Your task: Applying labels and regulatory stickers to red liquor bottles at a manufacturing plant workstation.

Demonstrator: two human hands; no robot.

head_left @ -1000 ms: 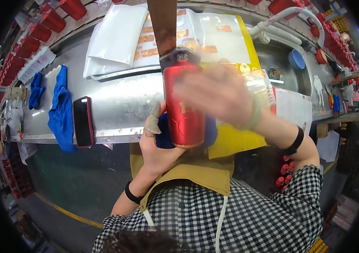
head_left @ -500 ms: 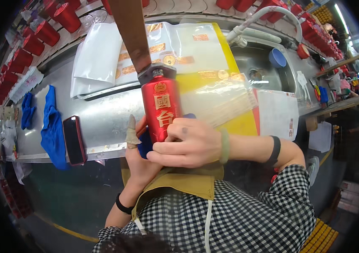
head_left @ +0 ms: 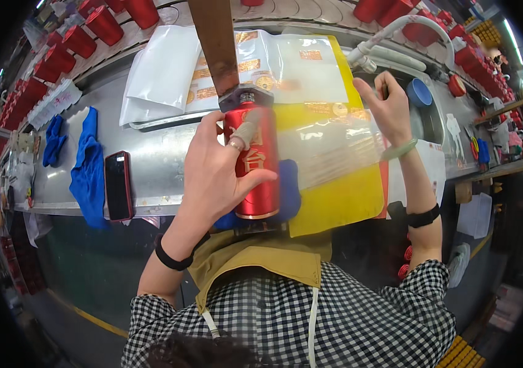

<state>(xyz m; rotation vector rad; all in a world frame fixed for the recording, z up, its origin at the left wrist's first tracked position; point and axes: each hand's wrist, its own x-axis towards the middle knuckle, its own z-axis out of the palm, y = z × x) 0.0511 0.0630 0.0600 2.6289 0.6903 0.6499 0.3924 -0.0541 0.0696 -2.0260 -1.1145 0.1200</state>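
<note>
A red bottle (head_left: 259, 194) with gold characters lies in front of me, its neck in a grey metal holder (head_left: 246, 95) at the end of a brown bar (head_left: 214, 43). My left hand (head_left: 209, 168) grips the bottle from its left side. Its thumb crosses the front, and a finger in a pale finger cot presses on the lettering. A blue pad (head_left: 288, 190) shows beneath the bottle. Away to the right, my right hand (head_left: 391, 113) is raised over the sink's near-left corner, thumb apart from the curled fingers, with nothing visible in it.
Label sheets (head_left: 310, 67) and a yellow sheet (head_left: 335, 208) cover the bench middle. Left are a blue cloth (head_left: 88, 165) and a phone (head_left: 118, 186). A blue bowl (head_left: 419, 92) sits in the sink, beside a white curved pipe (head_left: 405, 26). Red bottles (head_left: 103, 26) line the back.
My right hand has left the bottle and moved right toward the sink. My left hand has come up from beneath onto the bottle's front. The whole view has shifted slightly.
</note>
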